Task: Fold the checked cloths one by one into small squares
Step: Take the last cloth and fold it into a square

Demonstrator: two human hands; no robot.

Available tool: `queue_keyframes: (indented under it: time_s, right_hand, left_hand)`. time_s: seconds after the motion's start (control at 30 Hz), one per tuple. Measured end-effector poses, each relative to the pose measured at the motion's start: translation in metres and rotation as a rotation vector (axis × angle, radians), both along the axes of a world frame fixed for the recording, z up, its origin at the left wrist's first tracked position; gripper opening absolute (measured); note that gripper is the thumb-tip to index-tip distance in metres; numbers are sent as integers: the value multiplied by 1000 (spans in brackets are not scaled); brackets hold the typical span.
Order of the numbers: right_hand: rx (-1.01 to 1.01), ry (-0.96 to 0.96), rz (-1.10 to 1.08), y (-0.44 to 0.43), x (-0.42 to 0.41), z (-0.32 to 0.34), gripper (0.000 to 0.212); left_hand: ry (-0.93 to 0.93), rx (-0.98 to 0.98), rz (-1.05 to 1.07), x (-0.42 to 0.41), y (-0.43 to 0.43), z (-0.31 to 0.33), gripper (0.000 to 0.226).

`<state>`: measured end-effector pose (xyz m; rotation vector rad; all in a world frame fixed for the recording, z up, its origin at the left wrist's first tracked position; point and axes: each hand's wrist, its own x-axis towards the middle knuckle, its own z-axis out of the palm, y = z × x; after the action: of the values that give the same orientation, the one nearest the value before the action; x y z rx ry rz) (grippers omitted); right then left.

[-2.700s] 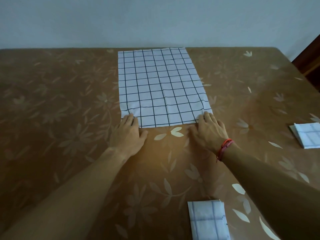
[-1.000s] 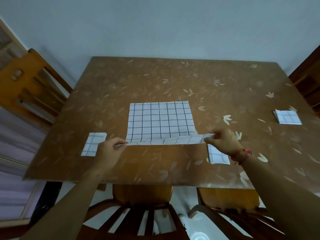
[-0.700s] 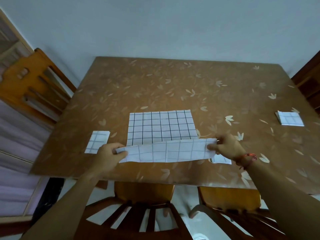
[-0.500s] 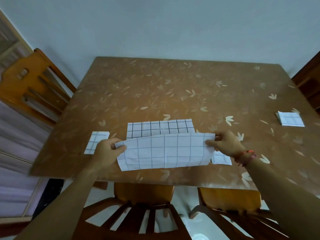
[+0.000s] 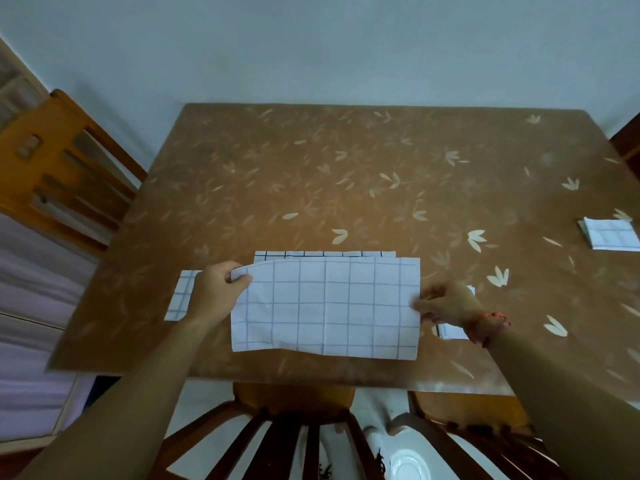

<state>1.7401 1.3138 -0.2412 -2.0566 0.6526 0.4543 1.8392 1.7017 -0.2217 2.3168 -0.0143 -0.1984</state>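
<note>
A white checked cloth (image 5: 325, 306) lies near the front edge of the brown table (image 5: 346, 174), its near half lifted and turned over the far half. Only a thin strip of the dark-lined upper face shows at the far edge. My left hand (image 5: 216, 292) pinches the raised left corner of the cloth. At the right edge my right hand (image 5: 445, 304), with a red wrist band, pinches the cloth too. Three folded checked squares lie on the table: one partly behind my left hand (image 5: 180, 294), one under my right wrist (image 5: 450, 330), one at the far right (image 5: 611, 233).
A wooden chair (image 5: 65, 171) stands at the table's left side. Two more chair backs (image 5: 294, 434) sit under the near edge, with a white floor below. A pale wall rises behind the table.
Both hands have lifted the cloth's near edge and carried it away from me over the far half. The covered part has grown until only a thin far strip shows.
</note>
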Motion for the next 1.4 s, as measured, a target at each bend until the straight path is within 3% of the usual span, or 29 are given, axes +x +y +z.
queue_keyframes:
  time_s: [0.1,0.2,0.33,0.53,0.73,0.83,0.9,1.07,1.23,1.4]
  right_hand:
    - [-63,-19,-15,1,16,-15,6]
    - [-83,17,-79,3,30,-35,9]
    - [-122,43,-151,4,44,-54,7]
    - [-159,61,-206,3,59,-67,13]
    - [-115,52,-262,3,64,-67,16]
    - [-71,90,-229,6,57,-59,33]
    - [-143,85,-159,7,50,-56,45]
    - [-376,-41,11,25,33,-46,55]
    - [-489,-238,250,62,4,-46,49]
    - [-614,-374,544,117,-44,-53,51]
  left_hand:
    - [35,22,27,19,2,-19,25]
    - [55,-36,80,27,-3,-29,6]
    - [115,-110,130,36,-3,-46,17]
    - [240,-136,198,41,1,-68,51]
    - [381,-14,181,20,19,-83,69]
    - [309,47,165,7,23,-86,65]
    - [209,122,98,-5,19,-82,55]
    - [-172,302,-383,-46,-14,-74,32]
    - [-264,335,-641,-109,-57,-92,42]
    - [-246,485,-647,-139,-67,-104,62]
